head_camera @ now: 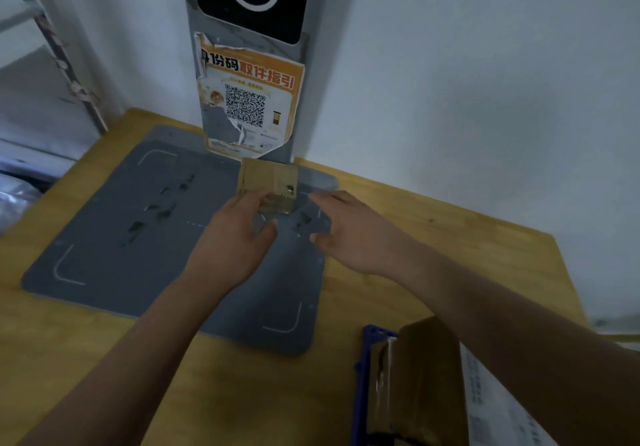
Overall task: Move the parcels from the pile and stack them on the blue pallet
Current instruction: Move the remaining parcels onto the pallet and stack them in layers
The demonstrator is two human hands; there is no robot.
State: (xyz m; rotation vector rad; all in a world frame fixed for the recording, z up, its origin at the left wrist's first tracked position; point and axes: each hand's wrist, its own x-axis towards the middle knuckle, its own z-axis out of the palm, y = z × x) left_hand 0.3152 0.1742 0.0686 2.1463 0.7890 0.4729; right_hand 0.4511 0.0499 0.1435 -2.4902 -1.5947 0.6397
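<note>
Left hand point(239, 234) grips parcel point(272, 177), long axis toward wall point(450, 81), right hand point(349, 234) beside

Bare left hand point(239, 237) and bare right hand point(358, 237) on long, bare forearms point(145, 348).

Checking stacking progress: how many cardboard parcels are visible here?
2. A small cardboard parcel is over the grey mat, gripped by the left hand; a larger cardboard parcel stands on the blue pallet, bottom right. More may lie outside the frame.
</note>
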